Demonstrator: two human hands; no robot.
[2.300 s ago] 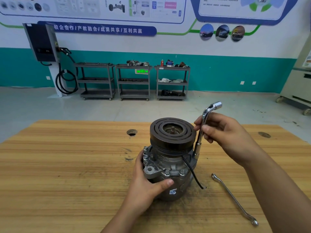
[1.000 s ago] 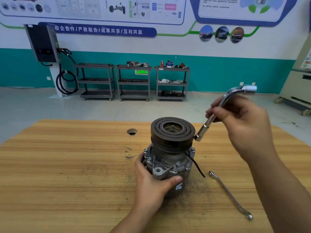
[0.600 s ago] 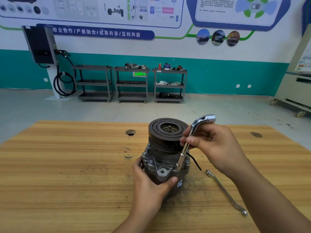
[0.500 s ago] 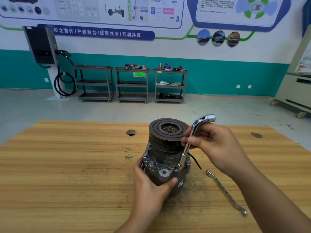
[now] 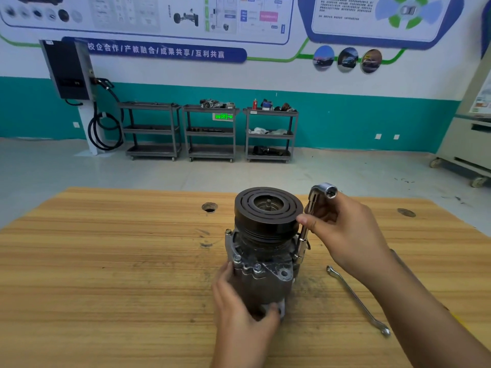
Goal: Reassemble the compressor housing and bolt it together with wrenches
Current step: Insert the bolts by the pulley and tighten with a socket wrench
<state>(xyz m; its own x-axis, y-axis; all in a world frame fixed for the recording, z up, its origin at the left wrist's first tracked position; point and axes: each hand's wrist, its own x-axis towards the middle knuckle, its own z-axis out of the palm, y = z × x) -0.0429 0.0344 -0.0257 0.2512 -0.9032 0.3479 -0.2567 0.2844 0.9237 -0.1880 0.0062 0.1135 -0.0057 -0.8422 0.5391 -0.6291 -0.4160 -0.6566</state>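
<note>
At frame centre the compressor (image 5: 263, 261) stands upright on the tabletop (image 5: 106, 261), left hand (image 5: 239, 317) gripping its base, right hand (image 5: 345, 235) pinching the socket wrench (image 5: 316, 200) beside its pulley, spare spanner (image 5: 356, 298) lying lower right.

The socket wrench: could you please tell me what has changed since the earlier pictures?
The right hand lifted the socket wrench off a bolt, then set it down on one again. The left hand turned the compressor and slid lower. The flat wrench stayed on the table.

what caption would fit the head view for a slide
Left hand steadies the upright compressor while the right hand holds an L-shaped socket wrench down at its flange.
</note>
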